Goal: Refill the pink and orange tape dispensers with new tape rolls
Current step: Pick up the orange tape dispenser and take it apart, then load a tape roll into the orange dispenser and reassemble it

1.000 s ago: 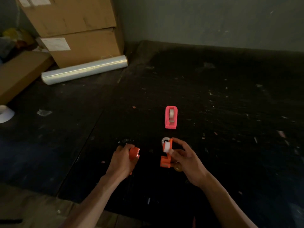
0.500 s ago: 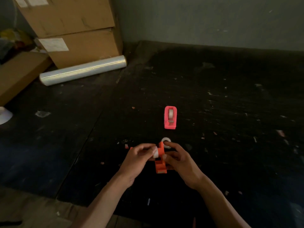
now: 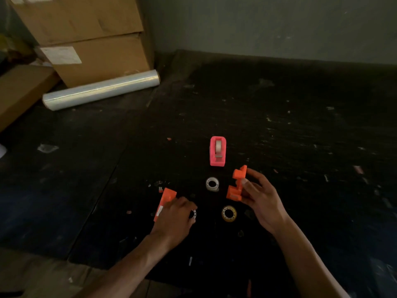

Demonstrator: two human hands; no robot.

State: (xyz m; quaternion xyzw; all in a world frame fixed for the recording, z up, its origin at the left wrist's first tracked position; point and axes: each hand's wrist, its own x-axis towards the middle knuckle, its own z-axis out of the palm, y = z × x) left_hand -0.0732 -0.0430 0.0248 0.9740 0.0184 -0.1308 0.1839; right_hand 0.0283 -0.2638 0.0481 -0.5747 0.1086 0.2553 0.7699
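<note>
The pink tape dispenser [image 3: 217, 151] stands on the dark floor with a clear roll in it. My right hand [image 3: 257, 196] holds one orange dispenser half [image 3: 236, 183] upright just below and right of it. My left hand [image 3: 174, 218] rests on the floor, its fingers on a small white ring [image 3: 193, 214], with the other orange dispenser half [image 3: 164, 201] lying against its thumb side. A white tape core [image 3: 212, 183] lies between the hands. A yellowish tape roll [image 3: 229, 213] lies flat below it.
Stacked cardboard boxes [image 3: 90, 39] stand at the back left against the wall. A roll of clear stretch film [image 3: 101, 89] lies in front of them. Small scraps litter the dark floor [image 3: 300, 136].
My hands were together on the orange dispenser; now they have parted. The right hand moved right and up with one orange half. The left hand dropped to the floor by the other half.
</note>
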